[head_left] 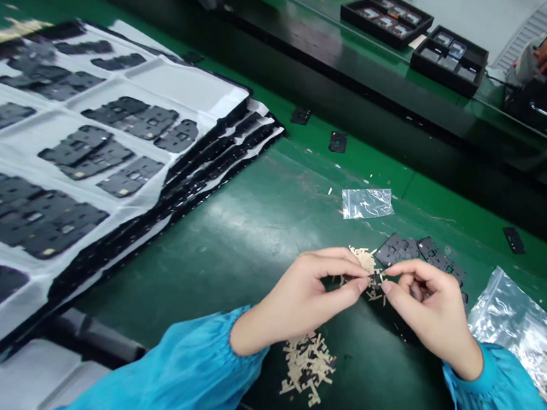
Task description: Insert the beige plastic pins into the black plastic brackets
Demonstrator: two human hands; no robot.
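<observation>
Left hand [306, 298], right hand [428, 307]: each grip pinched, fingertips closing on a small black die-cut piece [375, 279] above the green bench [240, 261]; tan strips [307, 369] heaped below; loose black pieces [421, 251] just beyond; risk: a slipped pinch could lose the small piece among the strips; uneven pulling could bend it.

Green workbench [241, 254], stacked white trays [183, 85], loose black pieces [396, 249], tan strips [307, 369], clear plastic bag [367, 203]
</observation>
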